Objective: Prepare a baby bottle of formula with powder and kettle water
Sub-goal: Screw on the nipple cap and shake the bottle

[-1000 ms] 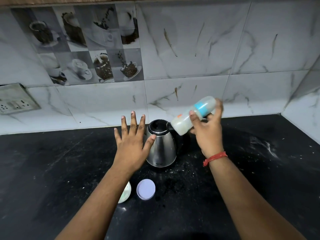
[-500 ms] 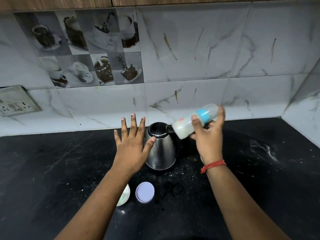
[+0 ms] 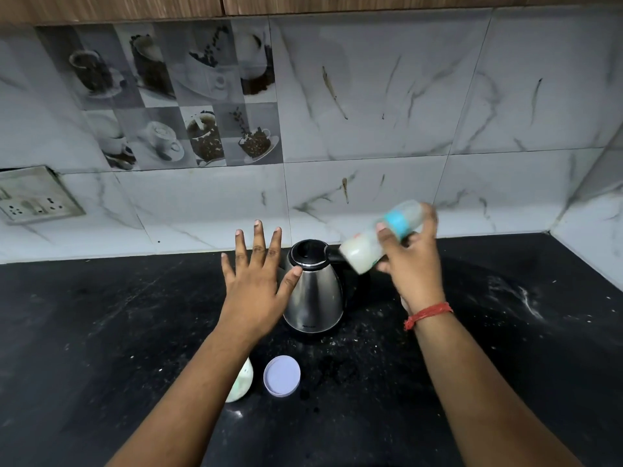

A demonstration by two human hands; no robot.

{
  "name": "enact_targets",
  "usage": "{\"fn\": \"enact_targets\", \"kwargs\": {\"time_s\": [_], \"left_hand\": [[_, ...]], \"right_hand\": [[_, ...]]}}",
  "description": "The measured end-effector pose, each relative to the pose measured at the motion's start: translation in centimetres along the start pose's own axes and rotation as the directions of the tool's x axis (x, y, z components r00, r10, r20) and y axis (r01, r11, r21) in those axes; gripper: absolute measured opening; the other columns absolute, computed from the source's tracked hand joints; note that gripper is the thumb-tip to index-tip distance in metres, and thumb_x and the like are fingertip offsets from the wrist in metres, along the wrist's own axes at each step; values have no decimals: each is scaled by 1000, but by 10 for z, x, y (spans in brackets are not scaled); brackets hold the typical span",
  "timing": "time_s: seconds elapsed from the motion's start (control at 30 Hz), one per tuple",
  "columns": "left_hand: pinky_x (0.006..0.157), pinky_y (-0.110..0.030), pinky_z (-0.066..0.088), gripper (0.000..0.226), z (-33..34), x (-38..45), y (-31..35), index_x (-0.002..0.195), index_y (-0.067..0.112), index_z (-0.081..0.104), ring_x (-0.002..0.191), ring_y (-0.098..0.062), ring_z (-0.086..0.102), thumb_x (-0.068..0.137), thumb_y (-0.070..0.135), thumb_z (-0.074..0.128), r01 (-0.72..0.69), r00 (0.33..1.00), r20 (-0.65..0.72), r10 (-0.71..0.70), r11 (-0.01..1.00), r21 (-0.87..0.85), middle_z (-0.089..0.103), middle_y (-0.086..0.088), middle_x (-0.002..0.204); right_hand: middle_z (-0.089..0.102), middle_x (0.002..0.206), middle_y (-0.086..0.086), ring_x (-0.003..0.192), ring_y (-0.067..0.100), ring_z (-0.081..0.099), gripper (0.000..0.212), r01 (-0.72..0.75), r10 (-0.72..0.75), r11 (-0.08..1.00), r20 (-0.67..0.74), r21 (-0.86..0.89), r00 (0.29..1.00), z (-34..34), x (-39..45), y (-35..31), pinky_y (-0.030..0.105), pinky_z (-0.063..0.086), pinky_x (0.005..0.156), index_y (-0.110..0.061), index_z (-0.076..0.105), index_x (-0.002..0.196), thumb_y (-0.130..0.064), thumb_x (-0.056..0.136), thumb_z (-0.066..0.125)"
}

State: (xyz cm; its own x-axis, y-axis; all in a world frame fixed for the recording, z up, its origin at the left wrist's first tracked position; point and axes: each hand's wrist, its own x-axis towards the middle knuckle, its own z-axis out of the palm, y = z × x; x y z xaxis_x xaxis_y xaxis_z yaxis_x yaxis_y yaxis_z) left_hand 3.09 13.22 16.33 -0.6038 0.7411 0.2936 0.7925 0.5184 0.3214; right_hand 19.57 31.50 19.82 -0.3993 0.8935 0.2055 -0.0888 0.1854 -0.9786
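Observation:
My right hand (image 3: 413, 264) grips a baby bottle (image 3: 367, 246) with a blue collar and milky liquid inside. The bottle is tilted almost on its side, base toward the kettle, and looks motion-blurred. A steel kettle (image 3: 315, 291) with a black lid stands on the black counter just left of the bottle. My left hand (image 3: 258, 281) hovers flat with fingers spread, its thumb tip near the kettle's left side. A pale round formula container (image 3: 241, 382) sits mostly hidden under my left forearm, with its lilac lid (image 3: 282, 375) lying beside it.
The black counter (image 3: 101, 332) carries scattered white powder, densest at the right (image 3: 519, 294). A marble-tiled wall runs behind and turns a corner at the far right. A socket plate (image 3: 33, 197) sits on the wall at left.
The bottle in my right hand has shifted slightly up and down and tilted between frames, now blurred. My left hand stays spread beside the kettle.

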Motion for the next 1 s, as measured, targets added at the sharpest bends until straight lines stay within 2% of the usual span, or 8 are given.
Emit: {"fn": "enact_targets", "kwargs": {"time_s": [0.07, 0.17, 0.33, 0.47, 0.6, 0.73, 0.87, 1.0], "left_hand": [[125, -61, -6, 88, 0, -1, 1, 160, 42, -13, 153, -23, -33, 83, 86, -11, -6, 1000, 0, 6, 1000, 11, -31, 9, 167], [125, -61, -6, 89, 1, 0, 3, 160, 42, -13, 154, -24, -32, 83, 86, -11, -10, 1000, -1, 10, 1000, 5, -32, 9, 167], [125, -62, -6, 86, 0, 0, 4, 160, 42, -13, 154, -25, -32, 85, 84, -8, -15, 1000, 0, 15, 1000, 24, -31, 8, 167], [125, -62, -6, 88, 0, 1, 2, 160, 42, -13, 154, -24, -32, 84, 85, -10, -14, 1000, -7, 14, 1000, 13, -32, 9, 167], [125, -61, -7, 87, 0, 1, 1, 159, 43, -15, 154, -24, -32, 84, 85, -11, -12, 1000, -9, 12, 1000, 21, -31, 9, 167], [125, -63, -5, 84, 0, 1, -1, 159, 44, -16, 154, -26, -30, 85, 85, -9, -25, 1000, -18, 25, 1000, 18, -29, 8, 168], [125, -62, -5, 82, -1, 1, -3, 155, 46, -21, 154, -25, -32, 84, 85, -11, -20, 1000, -17, 20, 999, 28, -31, 8, 167], [125, -62, -6, 80, -2, 2, -3, 154, 47, -22, 153, -25, -33, 85, 85, -10, -24, 1000, -14, 25, 1000, 19, -32, 9, 167]], "right_hand": [[65, 114, 7, 93, 23, 74, 62, 32, -26, 998, -86, 63, 996, -5, 4, -2, 42, 63, 62, -43, 31, 136, -29, 92, 73], [68, 110, 7, 93, 23, 74, 65, -23, 38, 997, 206, -76, 978, -2, 2, -1, 40, 63, 60, -45, 35, 137, -28, 89, 76], [66, 109, 5, 91, 22, 74, 72, 42, -26, 995, -163, 96, 986, -5, 2, -2, 39, 63, 61, -39, 27, 145, -33, 90, 74], [67, 110, 2, 94, 22, 73, 74, -7, 43, 986, 213, -165, 976, 1, -7, -2, 42, 64, 63, -47, 32, 144, -28, 89, 77], [67, 105, -2, 88, 19, 73, 73, 25, -24, 1000, -129, 4, 991, 1, -5, 2, 51, 64, 69, -45, 28, 143, -38, 88, 75], [69, 102, -2, 87, 20, 74, 71, 32, 3, 972, 148, -233, 989, 6, -8, 0, 54, 63, 75, -49, 34, 139, -37, 84, 78], [65, 107, -2, 88, 17, 72, 72, 25, -18, 999, -187, 36, 982, 0, -2, -5, 44, 64, 65, -41, 25, 146, -30, 93, 72], [68, 108, 2, 95, 22, 73, 68, -43, 65, 990, 164, -133, 984, 4, -6, -2, 49, 64, 67, -47, 33, 141, -25, 91, 74]]}}
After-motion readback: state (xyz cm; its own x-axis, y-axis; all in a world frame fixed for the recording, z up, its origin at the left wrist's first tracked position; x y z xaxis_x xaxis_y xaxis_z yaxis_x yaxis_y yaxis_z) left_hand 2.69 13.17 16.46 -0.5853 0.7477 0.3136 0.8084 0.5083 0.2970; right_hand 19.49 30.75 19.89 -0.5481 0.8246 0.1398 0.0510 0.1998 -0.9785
